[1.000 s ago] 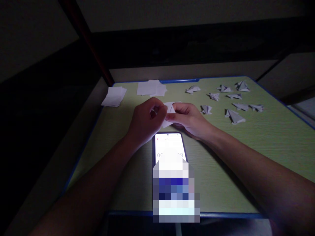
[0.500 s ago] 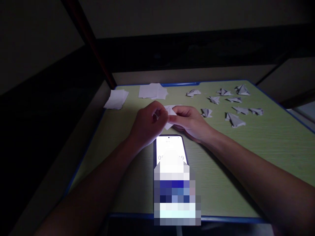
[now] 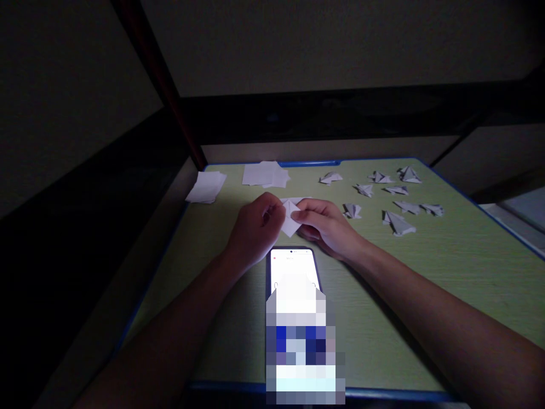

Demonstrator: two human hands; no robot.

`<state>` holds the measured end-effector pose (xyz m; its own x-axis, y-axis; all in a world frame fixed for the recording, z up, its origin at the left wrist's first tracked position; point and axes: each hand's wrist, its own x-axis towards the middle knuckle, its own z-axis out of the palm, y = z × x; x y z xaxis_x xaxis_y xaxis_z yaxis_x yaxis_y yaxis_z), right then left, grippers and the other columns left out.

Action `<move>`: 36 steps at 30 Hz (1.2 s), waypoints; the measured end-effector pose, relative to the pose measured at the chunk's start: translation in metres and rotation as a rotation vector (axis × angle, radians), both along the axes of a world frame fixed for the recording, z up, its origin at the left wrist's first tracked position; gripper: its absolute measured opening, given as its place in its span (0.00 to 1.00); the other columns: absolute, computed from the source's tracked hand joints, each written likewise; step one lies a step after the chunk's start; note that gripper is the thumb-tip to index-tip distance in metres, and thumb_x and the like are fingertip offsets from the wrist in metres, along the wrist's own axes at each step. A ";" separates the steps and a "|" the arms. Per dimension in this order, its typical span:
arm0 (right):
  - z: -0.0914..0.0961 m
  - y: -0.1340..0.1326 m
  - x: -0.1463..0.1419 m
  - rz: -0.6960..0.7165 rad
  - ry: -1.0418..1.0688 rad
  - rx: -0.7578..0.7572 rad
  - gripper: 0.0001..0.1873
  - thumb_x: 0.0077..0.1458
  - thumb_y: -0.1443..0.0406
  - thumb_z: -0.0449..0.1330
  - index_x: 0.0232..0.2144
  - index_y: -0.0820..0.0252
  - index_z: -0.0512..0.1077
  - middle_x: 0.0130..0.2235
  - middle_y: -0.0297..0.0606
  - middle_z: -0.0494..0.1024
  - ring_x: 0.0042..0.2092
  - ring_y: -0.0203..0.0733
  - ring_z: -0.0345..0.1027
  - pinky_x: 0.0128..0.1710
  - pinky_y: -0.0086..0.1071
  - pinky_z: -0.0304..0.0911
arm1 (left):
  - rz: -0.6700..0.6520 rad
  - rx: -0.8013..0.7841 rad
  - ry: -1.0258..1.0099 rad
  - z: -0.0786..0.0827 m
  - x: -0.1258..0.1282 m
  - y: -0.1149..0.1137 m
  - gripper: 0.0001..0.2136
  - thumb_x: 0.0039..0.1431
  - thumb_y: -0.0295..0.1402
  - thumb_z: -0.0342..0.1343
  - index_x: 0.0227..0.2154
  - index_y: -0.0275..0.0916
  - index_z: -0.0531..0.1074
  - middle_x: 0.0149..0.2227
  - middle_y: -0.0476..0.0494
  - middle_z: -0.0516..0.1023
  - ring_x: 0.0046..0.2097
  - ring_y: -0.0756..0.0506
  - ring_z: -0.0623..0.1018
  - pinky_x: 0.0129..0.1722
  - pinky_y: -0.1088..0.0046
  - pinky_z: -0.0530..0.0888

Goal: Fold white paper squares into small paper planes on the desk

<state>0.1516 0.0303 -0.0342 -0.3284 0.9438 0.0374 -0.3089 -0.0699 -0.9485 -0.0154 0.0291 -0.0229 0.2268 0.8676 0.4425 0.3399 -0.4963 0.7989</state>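
Pinching a small white paper piece (image 3: 291, 218) between the fingers of both hands, the person holds it just above the green table (image 3: 447, 284), near the top edge of a lit phone (image 3: 293, 266). The left hand (image 3: 254, 228) is curled, with thumb and forefinger closed on the paper's left side. The right hand (image 3: 327, 225) grips the right side the same way, its other fingers tucked under. Going by the pose, a fold is being pressed. It would go best with the edges lined up before the crease is pinched, one hand steadying while the other runs along the line, because the light here is poor. The piece is white and folded into a pointed, roughly diamond form, its lower tip hanging towards the phone; finer creases are too dim to read. Off to the right lie folded paper shapes (image 3: 398, 223), well apart from the hands, and flat paper stacks (image 3: 264, 174) sit at the far edge.
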 end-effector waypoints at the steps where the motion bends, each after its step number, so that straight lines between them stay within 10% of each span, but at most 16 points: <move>1: 0.000 0.000 0.000 -0.007 -0.004 0.000 0.11 0.46 0.63 0.69 0.21 0.61 0.72 0.13 0.23 0.61 0.16 0.26 0.47 0.16 0.26 0.35 | 0.005 0.001 0.002 0.000 0.000 0.000 0.08 0.59 0.30 0.52 0.24 0.39 0.64 0.20 0.53 0.64 0.23 0.52 0.64 0.21 0.75 0.58; 36: 0.000 -0.002 -0.006 -0.132 -0.183 0.205 0.12 0.53 0.60 0.65 0.22 0.59 0.72 0.18 0.27 0.62 0.21 0.31 0.51 0.20 0.29 0.43 | 0.016 0.016 0.067 0.006 0.003 0.000 0.06 0.57 0.27 0.53 0.25 0.39 0.66 0.22 0.52 0.68 0.25 0.52 0.68 0.23 0.75 0.62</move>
